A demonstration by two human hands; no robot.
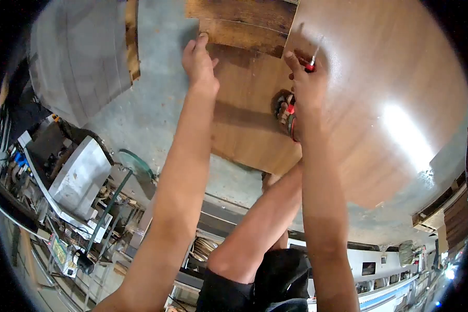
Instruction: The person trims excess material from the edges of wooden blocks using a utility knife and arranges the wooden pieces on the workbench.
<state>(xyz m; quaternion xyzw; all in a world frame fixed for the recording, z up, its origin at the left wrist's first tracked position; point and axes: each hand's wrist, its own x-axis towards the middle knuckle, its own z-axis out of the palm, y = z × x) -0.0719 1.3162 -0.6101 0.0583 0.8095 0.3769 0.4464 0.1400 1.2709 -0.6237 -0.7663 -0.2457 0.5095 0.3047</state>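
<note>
My left hand (199,65) reaches forward with its fingers apart, the fingertips at the left edge of a dark-stained wooden board (244,28). Whether they press on it or hover just above cannot be made out. In my right hand (311,86) is a red-handled screwdriver (310,66), its thin metal shaft pointing up and away over a large smooth wood-grain sheet (369,104); part of the handle is hidden by the fingers. A smaller brown sheet (249,119) lies between my forearms, beside the large one.
A sandalled foot (286,112) stands on the sheets near my right wrist. Grey-covered panels (80,57) are at the upper left. Lower left holds a white metal machine part (80,171) amid clutter. A long white machine bed (385,273) runs along the lower right.
</note>
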